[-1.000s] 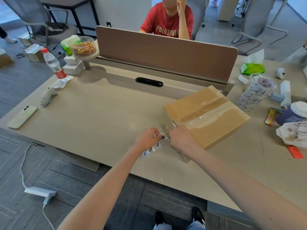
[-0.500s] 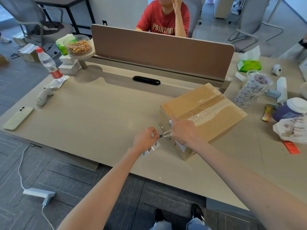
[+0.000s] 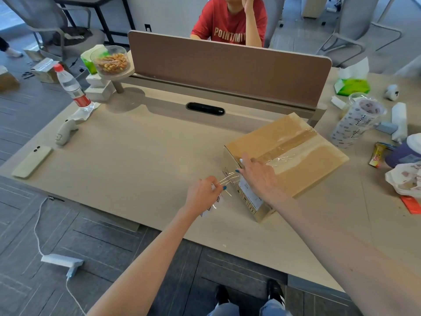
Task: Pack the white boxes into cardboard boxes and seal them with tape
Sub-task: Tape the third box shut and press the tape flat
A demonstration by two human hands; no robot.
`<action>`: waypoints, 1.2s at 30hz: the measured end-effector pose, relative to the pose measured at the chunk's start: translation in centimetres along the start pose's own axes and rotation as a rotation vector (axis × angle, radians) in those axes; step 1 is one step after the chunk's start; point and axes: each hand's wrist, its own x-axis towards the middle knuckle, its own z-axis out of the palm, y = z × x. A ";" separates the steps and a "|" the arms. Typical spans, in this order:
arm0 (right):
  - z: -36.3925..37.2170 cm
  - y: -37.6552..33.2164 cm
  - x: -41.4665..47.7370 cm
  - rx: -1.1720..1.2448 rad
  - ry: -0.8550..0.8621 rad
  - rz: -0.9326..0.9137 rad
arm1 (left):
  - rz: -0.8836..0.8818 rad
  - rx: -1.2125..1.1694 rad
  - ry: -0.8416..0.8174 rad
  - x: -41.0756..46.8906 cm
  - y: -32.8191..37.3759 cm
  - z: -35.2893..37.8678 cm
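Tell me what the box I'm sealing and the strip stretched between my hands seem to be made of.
The box looks like brown cardboard, matte, with folded flaps meeting at a seam. The strip looks like clear plastic tape: see-through, glossy, creased with bright glints between the left hand and the right hand.

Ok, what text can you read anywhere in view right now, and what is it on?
"POINT", then letters like "MIT", the end hidden: red T-shirt of the person opposite.
White label on the side of the cardboard box: too small to read.
Water bottle, red label: blurred.
Yellow snack wrapper: blurred.
Printed tape that the left hand pinches: too small to read.
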 end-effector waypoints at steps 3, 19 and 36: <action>-0.1 -0.1 -0.2 0.017 0.005 0.008 | -0.063 -0.141 -0.093 0.5 -0.4 0.2; -0.5 -0.5 -0.5 -0.072 0.001 -0.031 | -0.057 -0.294 -0.244 1.9 -1.1 -0.4; -1.2 -1.8 -2.1 -0.329 -0.118 -0.051 | -0.060 -0.261 -0.100 -1.2 -3.4 -2.8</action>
